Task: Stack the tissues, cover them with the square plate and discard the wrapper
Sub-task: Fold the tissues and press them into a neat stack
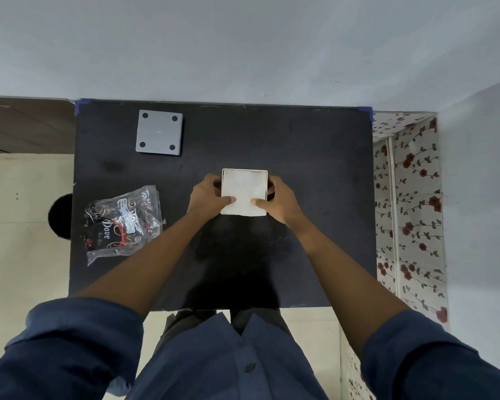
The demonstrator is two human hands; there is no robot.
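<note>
A white square stack of tissues (244, 189) sits at the middle of the black table (315, 168). My left hand (207, 196) grips its left edge and my right hand (282, 202) grips its right edge, thumbs on top. A grey square plate (159, 132) with black dots at its corners lies at the far left of the table, apart from both hands. The crumpled clear and black wrapper (122, 222) lies near the table's left edge.
A round black bin (60, 216) shows just past the table's left edge on the floor. A flowered cloth (410, 197) hangs to the right of the table. A grey wall stands behind the table.
</note>
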